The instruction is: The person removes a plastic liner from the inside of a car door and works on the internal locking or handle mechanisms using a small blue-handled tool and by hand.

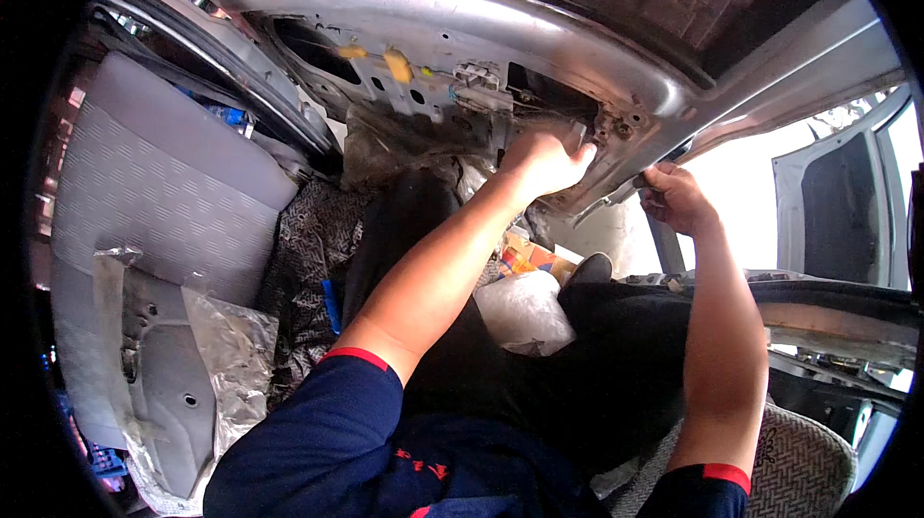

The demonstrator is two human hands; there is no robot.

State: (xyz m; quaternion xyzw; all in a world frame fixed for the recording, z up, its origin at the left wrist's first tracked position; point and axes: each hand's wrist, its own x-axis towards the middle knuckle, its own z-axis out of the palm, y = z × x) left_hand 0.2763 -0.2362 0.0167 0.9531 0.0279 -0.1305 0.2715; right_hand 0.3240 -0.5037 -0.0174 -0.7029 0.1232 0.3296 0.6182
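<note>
Grey patterned seat (173, 157) at the left of the frame, stripped silver door (539, 41) arching across the upper middle.

My hands are apart: the left hand (547, 162) is at the door's inner side, just above centre, below a dark opening (547, 90); the right hand (680, 198), fingers curled, is by its lower edge, right of centre. I cannot tell whether either grips anything.

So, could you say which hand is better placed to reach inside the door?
Likely the left hand: it's beside an opening in the door, while the right hand is at its edge.
</note>
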